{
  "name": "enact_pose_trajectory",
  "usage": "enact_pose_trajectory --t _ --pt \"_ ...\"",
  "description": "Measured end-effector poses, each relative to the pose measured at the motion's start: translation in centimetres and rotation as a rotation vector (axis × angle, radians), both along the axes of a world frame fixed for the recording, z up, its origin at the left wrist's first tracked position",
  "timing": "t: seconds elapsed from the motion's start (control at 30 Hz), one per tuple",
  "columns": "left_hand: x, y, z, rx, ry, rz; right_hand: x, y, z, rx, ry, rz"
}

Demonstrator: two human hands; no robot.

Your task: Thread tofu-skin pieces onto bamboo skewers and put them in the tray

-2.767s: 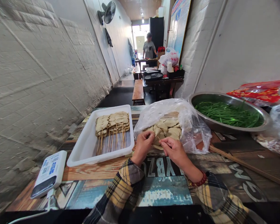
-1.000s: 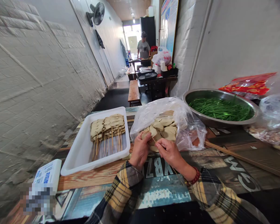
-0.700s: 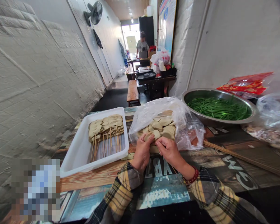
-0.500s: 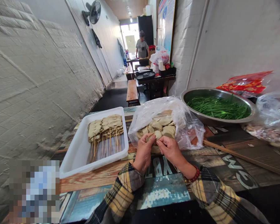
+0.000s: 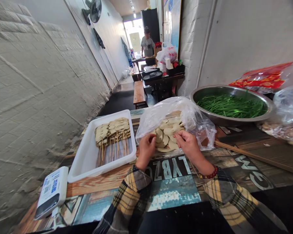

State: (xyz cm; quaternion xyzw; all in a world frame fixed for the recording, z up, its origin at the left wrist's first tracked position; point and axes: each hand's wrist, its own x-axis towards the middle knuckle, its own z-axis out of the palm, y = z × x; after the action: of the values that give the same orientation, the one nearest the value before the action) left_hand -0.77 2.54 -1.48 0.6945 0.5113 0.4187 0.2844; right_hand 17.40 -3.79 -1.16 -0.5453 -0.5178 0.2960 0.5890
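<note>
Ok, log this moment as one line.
left hand: beside beige slices, hold unclear | right hand: pinching wooden skewer at plastic bag's mouth | white tray: skewered slices | steel bowl: chives

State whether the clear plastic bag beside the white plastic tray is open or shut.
Open: the clear plastic bag has its mouth spread on the near side, baring the flat beige slices.

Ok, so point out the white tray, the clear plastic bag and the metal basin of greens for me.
White plastic tray [image 5: 102,169]: head view, on its near wall.
Clear plastic bag [image 5: 157,112]: head view, on its upper-left film.
Metal basin [image 5: 226,120]: head view, on its near outer wall.
</note>
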Motion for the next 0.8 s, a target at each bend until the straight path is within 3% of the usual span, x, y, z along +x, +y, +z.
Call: enact_pose_trajectory --t 0.07,0.17,0.3,0.5,0.67,0.8 --pt "0.1 -0.1 -0.2 0.104 0.222 0.003 -0.1 -0.1 0.2 0.001 -0.006 -0.004" --pt "0.0 0.0 -0.7 0.168 0.377 0.071 -0.1 -0.1 0.4 -0.002 -0.015 -0.011" --pt "-0.3 0.9 -1.8 0.196 0.42 0.154 -0.1 0.1 0.0 -0.001 -0.013 0.009" --pt "-0.4 1.9 -2.0 0.185 0.415 0.124 -0.2 0.3 -0.6 0.002 -0.03 0.024" --pt "-0.3 1.5 -0.7 0.148 0.164 0.112 -0.3 0.1 -0.1 -0.015 -0.027 0.033" --pt "0.1 0.9 0.1 -0.114 -0.321 0.059 -0.3 0.0 0.0 -0.016 -0.026 0.05"
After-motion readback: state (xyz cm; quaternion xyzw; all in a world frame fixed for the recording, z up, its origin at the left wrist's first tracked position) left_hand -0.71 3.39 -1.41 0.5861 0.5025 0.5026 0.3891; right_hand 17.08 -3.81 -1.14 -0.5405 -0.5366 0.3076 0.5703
